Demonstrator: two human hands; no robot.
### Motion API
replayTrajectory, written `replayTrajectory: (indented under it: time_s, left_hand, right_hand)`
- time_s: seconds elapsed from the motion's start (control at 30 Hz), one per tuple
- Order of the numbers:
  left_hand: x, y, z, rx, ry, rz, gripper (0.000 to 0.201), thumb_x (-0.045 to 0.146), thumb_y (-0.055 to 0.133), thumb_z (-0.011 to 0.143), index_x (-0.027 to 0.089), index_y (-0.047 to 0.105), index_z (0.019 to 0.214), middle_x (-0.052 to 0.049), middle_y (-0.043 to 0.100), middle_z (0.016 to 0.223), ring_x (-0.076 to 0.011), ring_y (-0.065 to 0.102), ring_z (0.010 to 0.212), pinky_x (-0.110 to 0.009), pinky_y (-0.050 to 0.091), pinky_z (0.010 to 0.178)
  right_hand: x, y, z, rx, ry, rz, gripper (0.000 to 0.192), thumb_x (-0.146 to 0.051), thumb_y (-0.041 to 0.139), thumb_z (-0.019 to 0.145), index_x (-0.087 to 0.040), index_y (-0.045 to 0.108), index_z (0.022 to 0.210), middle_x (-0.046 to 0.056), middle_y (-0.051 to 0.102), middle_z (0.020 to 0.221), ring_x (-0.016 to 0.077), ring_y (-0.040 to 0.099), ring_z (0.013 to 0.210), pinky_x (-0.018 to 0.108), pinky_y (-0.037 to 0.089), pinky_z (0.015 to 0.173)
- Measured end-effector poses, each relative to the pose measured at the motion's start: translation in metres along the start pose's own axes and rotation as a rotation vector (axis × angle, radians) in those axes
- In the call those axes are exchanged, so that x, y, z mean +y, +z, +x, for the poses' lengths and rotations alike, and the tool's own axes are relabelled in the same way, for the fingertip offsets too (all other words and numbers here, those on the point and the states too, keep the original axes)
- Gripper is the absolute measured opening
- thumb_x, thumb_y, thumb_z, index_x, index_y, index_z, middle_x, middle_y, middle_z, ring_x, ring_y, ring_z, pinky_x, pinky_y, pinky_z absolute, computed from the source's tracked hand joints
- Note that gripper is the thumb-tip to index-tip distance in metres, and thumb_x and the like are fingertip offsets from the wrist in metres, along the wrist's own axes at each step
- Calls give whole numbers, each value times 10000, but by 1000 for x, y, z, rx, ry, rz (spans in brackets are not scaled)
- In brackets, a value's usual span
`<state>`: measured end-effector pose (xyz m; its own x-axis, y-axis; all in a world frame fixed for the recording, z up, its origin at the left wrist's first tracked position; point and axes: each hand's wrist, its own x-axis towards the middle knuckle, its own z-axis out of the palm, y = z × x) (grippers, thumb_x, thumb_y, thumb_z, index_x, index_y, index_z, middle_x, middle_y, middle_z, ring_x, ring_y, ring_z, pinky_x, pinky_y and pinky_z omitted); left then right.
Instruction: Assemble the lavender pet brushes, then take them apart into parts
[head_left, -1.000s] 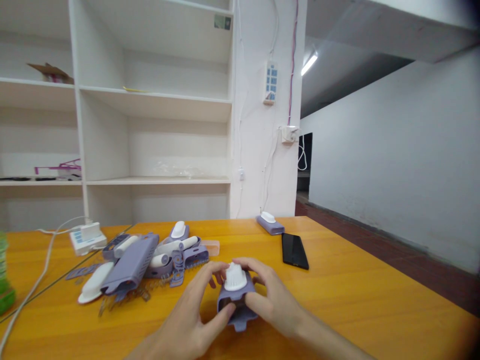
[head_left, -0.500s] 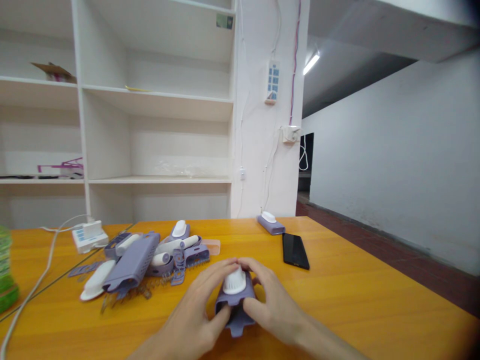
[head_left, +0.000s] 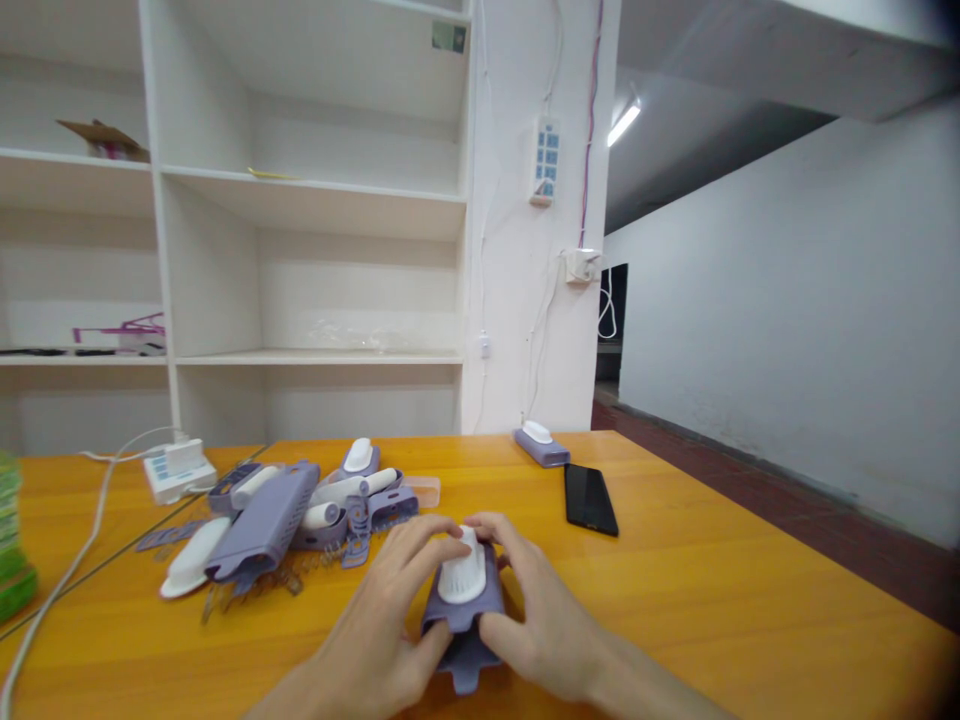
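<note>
In front of me on the table, a purple plastic housing [head_left: 466, 672] lies with its open end facing me. A white oval cap with slits [head_left: 461, 582] sits on its top face. My left hand [head_left: 386, 620] grips the housing from the left, its thumb at the lip of the open end and its fingertips on the white cap. From the right, my right hand [head_left: 544, 625] grips the same housing, with its thumb on the rim and its index finger by the cap's far end. The inside of the housing is mostly hidden.
To the left lies a pile of purple housings [head_left: 274, 525], white parts and small metal springs [head_left: 289, 578]. A finished-looking purple-and-white unit [head_left: 540, 445] and a black phone [head_left: 590, 499] lie back right. A power strip [head_left: 180, 470] with a white cable stands far left, near a green bottle [head_left: 13, 560].
The housing has shifted slightly toward me and to the left with both hands on it. More of the white cap shows between my fingers.
</note>
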<state>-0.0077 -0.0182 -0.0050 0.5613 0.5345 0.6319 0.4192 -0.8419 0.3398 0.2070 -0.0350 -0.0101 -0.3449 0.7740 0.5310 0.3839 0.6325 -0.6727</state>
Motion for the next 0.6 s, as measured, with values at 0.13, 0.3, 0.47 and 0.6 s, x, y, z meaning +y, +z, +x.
replayTrajectory:
  time_s: [0.13, 0.3, 0.47, 0.6]
  left_hand:
    - [-6, 6, -2, -4, -19, -36, 662, -22, 564, 709, 293, 530, 1291, -65, 574, 1396, -271, 513, 1332, -457, 397, 1155]
    - [-30, 24, -10, 37, -222, -44, 921, -34, 513, 624, 293, 353, 1470, -73, 499, 1504, -280, 452, 1403, -507, 345, 1189]
    - [-57, 23, -10, -60, -176, -42, 809, -14, 521, 643, 305, 500, 1385, -32, 561, 1470, -252, 506, 1368, -439, 374, 1176]
    - [-70, 16, -8, -102, -207, -24, 758, 15, 538, 695, 285, 508, 1402, -50, 593, 1450, -251, 547, 1330, -418, 412, 1139]
  right_hand:
    - [-2, 3, 0, -11, -9, -1, 693, -51, 589, 659, -253, 475, 1313, 40, 596, 1268, 230, 567, 1170, 364, 432, 1055]
    - [4, 5, 0, -41, 3, -62, 743, -95, 642, 690, -241, 420, 1384, 79, 562, 1327, 249, 563, 1212, 387, 432, 1082]
    - [8, -7, -1, -189, -43, -226, 816, -352, 798, 738, -277, 410, 1452, 112, 314, 1584, 299, 399, 1429, 404, 343, 1178]
    - [2, -12, -1, -198, -116, -337, 638, -363, 771, 793, -303, 518, 1376, 89, 241, 1629, 293, 353, 1462, 398, 334, 1182]
